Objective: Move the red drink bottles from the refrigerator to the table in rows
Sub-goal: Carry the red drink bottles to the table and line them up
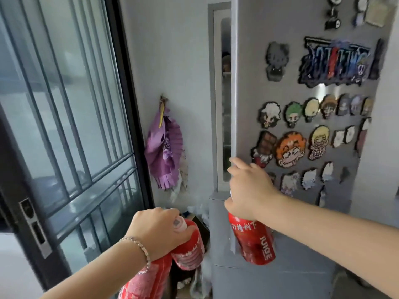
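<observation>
You face a grey refrigerator with its upper door ajar; through the narrow gap only blurred shelves show. Cartoon magnets cover the door front. Left of the refrigerator a purple fan hangs on the wall, with a glass sliding door further left. Your left hand, low and left of the refrigerator, has its fingers curled round the necks of two red bottles. Your right hand grips a third red bottle by the neck, one finger extended to the door edge.
</observation>
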`<action>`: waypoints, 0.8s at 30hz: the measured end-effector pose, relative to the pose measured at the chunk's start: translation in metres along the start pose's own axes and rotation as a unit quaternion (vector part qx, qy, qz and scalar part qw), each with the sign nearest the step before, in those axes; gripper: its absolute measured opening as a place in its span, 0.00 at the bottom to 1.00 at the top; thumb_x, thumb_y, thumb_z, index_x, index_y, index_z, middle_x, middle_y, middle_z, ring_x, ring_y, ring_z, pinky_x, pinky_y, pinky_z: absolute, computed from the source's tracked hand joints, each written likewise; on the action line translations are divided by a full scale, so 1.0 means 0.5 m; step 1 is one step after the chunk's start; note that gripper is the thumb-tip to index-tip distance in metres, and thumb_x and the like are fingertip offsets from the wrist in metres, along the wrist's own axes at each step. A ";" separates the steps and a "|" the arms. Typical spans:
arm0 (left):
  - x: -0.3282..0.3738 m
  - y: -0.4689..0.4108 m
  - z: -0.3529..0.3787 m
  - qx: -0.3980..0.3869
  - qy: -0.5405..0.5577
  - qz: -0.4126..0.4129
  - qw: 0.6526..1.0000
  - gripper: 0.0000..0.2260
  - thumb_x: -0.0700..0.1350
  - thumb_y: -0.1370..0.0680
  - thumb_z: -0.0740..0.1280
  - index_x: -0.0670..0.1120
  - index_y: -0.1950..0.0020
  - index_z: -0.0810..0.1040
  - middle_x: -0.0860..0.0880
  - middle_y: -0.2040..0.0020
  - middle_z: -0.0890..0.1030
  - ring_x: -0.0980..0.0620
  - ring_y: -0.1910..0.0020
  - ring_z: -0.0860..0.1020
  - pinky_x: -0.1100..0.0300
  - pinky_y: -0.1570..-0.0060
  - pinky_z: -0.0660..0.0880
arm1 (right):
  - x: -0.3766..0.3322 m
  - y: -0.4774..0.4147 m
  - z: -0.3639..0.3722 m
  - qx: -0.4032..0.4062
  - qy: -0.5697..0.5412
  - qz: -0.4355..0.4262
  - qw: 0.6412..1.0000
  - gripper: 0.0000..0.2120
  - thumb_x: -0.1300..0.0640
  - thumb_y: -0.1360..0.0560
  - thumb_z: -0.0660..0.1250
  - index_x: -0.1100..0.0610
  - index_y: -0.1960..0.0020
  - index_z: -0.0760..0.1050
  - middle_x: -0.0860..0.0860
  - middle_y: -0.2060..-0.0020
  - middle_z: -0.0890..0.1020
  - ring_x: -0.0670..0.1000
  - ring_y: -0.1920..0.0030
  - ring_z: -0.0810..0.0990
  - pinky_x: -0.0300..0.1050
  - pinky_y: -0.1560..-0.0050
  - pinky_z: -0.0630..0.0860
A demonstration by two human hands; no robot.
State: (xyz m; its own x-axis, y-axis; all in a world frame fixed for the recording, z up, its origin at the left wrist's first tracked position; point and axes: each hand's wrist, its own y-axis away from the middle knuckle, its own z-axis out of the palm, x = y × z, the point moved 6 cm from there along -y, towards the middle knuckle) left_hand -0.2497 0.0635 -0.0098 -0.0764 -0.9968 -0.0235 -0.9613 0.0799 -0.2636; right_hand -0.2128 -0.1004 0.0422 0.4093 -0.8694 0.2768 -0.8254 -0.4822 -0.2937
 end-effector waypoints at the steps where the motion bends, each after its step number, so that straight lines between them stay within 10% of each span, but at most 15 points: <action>1: -0.017 -0.016 0.004 -0.002 -0.005 -0.002 1.000 0.23 0.71 0.28 0.52 0.53 0.59 0.72 0.56 0.65 0.77 0.57 0.64 0.77 0.64 0.59 0.76 | -0.006 -0.033 0.010 -0.006 0.011 -0.002 1.000 0.25 0.47 0.26 0.58 0.60 0.36 0.75 0.53 0.29 0.68 0.52 0.24 0.49 0.50 0.30 0.59; 13: -0.143 -0.218 0.089 -0.019 -0.031 -0.056 0.998 0.23 0.69 0.26 0.53 0.51 0.58 0.73 0.55 0.64 0.78 0.55 0.63 0.78 0.65 0.61 0.74 | 0.025 -0.421 0.180 -0.052 0.112 0.002 0.992 0.21 0.50 0.25 0.57 0.56 0.37 0.75 0.53 0.34 0.72 0.54 0.25 0.51 0.48 0.39 0.67; 24: -0.161 -0.386 0.100 0.040 -0.016 -0.098 0.994 0.20 0.70 0.27 0.53 0.54 0.59 0.70 0.56 0.66 0.76 0.58 0.64 0.77 0.65 0.60 0.76 | 0.075 -0.526 0.234 -0.031 0.052 -0.045 0.997 0.21 0.50 0.24 0.58 0.61 0.36 0.75 0.57 0.28 0.64 0.55 0.24 0.49 0.48 0.27 0.55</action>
State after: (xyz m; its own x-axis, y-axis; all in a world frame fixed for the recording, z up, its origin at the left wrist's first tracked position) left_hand -0.0447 0.1287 -0.0050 0.1209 -0.9926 0.0051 -0.9324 -0.1153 -0.3424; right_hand 0.0654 -0.0188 0.0227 0.4437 -0.8053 0.3932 -0.8103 -0.5480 -0.2078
